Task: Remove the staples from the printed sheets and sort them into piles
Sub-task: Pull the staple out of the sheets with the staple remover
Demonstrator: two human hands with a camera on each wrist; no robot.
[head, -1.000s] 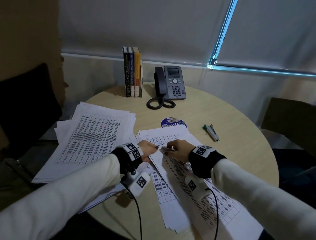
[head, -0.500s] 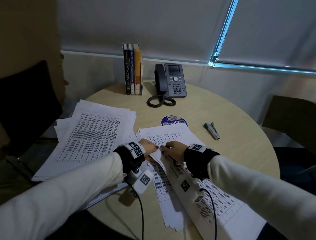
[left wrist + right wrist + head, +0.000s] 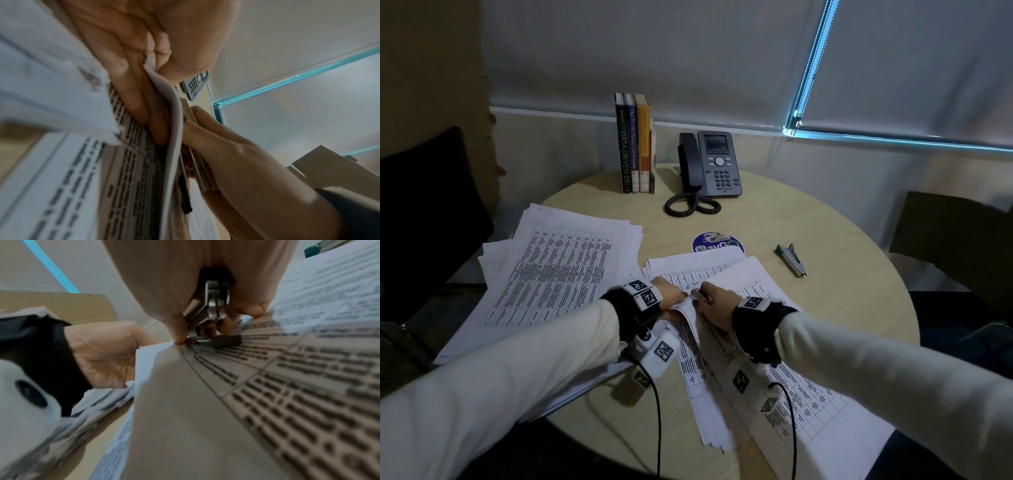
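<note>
Metal staple remover (image 3: 213, 308) (right-hand grip) meets the left-pinched sheet corner (image 3: 162, 348).

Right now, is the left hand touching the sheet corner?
Touching. In the left wrist view, the left hand pinches the lifted sheet corner between thumb and fingers, with no gap.

Both arms wear pale cream sleeves (image 3: 500, 387) ending in black wrist cuffs (image 3: 760, 329). Each cuff carries white blocks (image 3: 645, 296) printed with black square codes, and a white camera pod (image 3: 753, 387) trailing a thin black cable (image 3: 657, 421).
</note>
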